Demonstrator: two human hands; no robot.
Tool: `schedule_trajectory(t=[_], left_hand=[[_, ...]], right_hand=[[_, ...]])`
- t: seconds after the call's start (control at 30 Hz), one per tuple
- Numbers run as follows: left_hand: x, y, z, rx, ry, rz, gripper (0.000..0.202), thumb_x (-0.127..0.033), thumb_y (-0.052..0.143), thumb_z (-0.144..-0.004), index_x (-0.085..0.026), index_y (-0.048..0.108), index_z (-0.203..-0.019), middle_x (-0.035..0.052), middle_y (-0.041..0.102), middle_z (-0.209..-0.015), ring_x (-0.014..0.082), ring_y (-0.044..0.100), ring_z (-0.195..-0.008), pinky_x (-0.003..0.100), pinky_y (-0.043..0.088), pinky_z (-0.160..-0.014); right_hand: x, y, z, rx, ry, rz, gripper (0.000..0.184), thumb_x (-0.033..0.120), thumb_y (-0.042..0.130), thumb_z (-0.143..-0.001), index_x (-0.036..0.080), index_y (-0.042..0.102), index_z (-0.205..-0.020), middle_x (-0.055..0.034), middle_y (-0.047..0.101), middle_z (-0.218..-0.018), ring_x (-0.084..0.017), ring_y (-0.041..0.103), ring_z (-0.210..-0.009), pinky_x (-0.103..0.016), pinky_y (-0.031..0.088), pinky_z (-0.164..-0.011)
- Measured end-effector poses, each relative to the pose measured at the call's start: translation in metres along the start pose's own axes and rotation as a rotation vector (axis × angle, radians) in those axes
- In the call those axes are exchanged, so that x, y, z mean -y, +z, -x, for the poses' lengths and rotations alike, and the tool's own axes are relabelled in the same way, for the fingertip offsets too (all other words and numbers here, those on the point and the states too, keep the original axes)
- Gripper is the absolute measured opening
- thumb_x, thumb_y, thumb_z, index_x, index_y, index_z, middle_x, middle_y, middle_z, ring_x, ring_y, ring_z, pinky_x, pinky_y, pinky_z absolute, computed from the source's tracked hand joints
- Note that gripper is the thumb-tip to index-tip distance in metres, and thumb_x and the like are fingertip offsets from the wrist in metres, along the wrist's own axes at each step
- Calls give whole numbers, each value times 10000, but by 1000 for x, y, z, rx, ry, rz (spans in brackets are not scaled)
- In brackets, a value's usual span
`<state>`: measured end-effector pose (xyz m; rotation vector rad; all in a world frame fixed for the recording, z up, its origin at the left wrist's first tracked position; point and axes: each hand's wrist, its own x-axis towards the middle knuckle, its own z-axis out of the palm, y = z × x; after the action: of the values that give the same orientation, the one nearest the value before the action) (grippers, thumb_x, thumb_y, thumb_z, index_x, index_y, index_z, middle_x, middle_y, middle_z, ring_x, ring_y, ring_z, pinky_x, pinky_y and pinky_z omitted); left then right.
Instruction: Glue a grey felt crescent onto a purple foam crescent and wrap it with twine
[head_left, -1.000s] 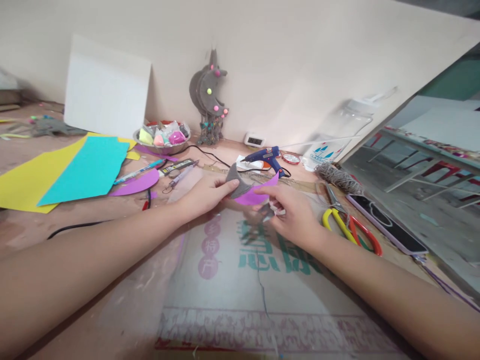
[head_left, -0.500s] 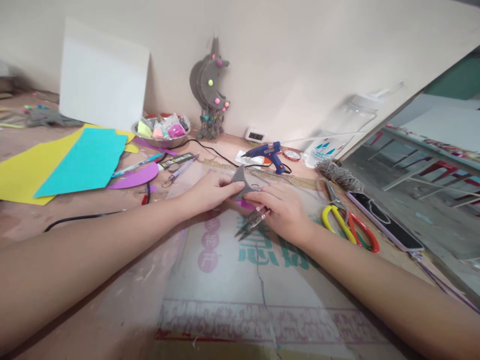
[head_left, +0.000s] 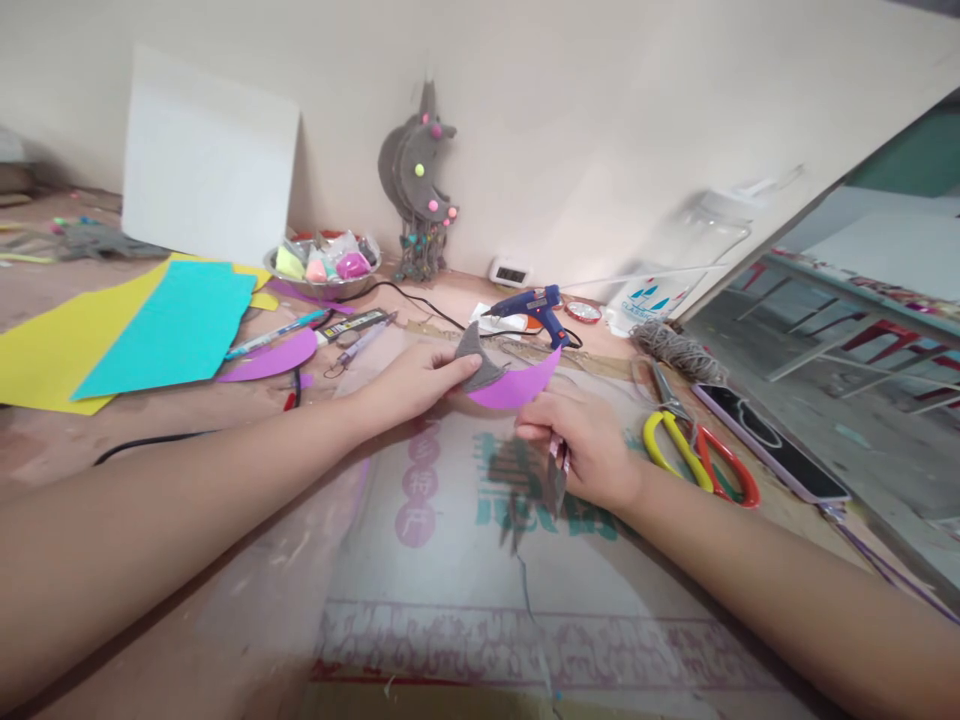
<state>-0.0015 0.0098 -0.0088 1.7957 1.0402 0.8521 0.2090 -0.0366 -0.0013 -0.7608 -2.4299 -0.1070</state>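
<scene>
My left hand (head_left: 416,385) pinches a grey crescent-shaped piece (head_left: 474,358), thumb on top. A curved purple sheet piece (head_left: 517,386) sticks out from beneath the crescent, its pointed end rising to the right. Close below that end is my right hand (head_left: 581,440), its fingers curled around small snips (head_left: 556,482) whose blades point down toward the board. Whether the right fingertips touch the purple piece, I cannot tell. Under both hands lies a printed cardboard sheet (head_left: 450,580).
Beyond the hands lies a blue glue gun (head_left: 529,303). To the right are large scissors (head_left: 697,450), grey yarn (head_left: 679,350) and a phone (head_left: 772,440). Yellow sheets (head_left: 45,350), a turquoise sheet (head_left: 169,325) and a metal bowl (head_left: 330,288) are at the left.
My right hand has moved away from the grey crescent, right and slightly toward me. The snips have swung to point downward. Much more of the purple piece now shows.
</scene>
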Motion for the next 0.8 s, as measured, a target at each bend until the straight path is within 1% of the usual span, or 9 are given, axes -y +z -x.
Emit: schedule_trajectory(t=[0.1,0.2,0.27,0.37,0.43,0.5,0.67,0.73,0.8], left_hand=[[-2,-2,-1,-42,-7,-16,410,-475,455,-832,-166,469,-563,-17,462,-540,98,402,-498,225,283,-466],[-4,-2,0,-57,-41,-15,419,-476,451,-836,-160,475,-562,-14,474,-541,98,409,-504,226,292,-480],[-3,-2,0,-53,-55,-12,424,-482,452,-835,-158,471,-562,-17,471,-541,94,404,-500,226,286,-481],[-1,-2,0,-28,-44,16,426,-500,443,-834,-160,470,-577,-27,447,-535,91,385,-489,227,269,-475],[0,-2,-1,-13,-30,33,422,-496,442,-834,-160,470,-581,-30,433,-536,91,380,-491,228,266,-478],[1,-2,-1,-11,-22,52,416,-484,448,-834,-157,465,-577,-29,431,-543,89,380,-495,230,269,-485],[-1,-2,0,-28,-50,133,410,-486,465,-826,-156,462,-583,-31,439,-549,82,382,-489,227,268,-478],[-2,-1,0,-32,-60,146,409,-484,472,-825,-156,464,-579,-32,440,-545,80,379,-483,226,260,-467],[-2,-1,0,-41,-63,136,412,-475,478,-825,-153,466,-568,-33,440,-540,77,376,-479,225,256,-464]], right_hand=[[3,0,-2,42,-78,48,174,252,459,-896,201,566,-769,-19,547,-624,-142,474,-608,-279,355,-595],[0,4,-2,46,-84,85,130,193,474,-880,193,584,-949,-22,582,-679,-146,514,-664,-272,373,-627],[-3,8,-1,28,-41,109,211,183,479,-875,207,554,-1070,-18,599,-723,-149,535,-689,-271,384,-646],[-6,10,-1,-11,84,116,244,259,564,-837,211,529,-1074,-18,603,-791,-148,539,-675,-277,401,-647],[-6,8,-3,6,158,97,341,339,607,-798,192,501,-1087,-40,589,-865,-161,533,-685,-293,415,-640],[-6,6,-5,32,187,81,408,416,571,-806,177,470,-1120,-72,558,-933,-189,529,-739,-321,429,-655],[-9,3,-7,25,167,122,563,594,432,-835,146,430,-1177,-127,484,-1028,-254,502,-912,-389,445,-752],[-11,3,-7,26,197,140,546,592,393,-855,151,433,-1173,-124,485,-1030,-246,509,-911,-378,450,-745],[-13,3,-7,16,227,160,425,515,361,-900,174,464,-1132,-100,502,-991,-216,525,-854,-345,452,-703]])
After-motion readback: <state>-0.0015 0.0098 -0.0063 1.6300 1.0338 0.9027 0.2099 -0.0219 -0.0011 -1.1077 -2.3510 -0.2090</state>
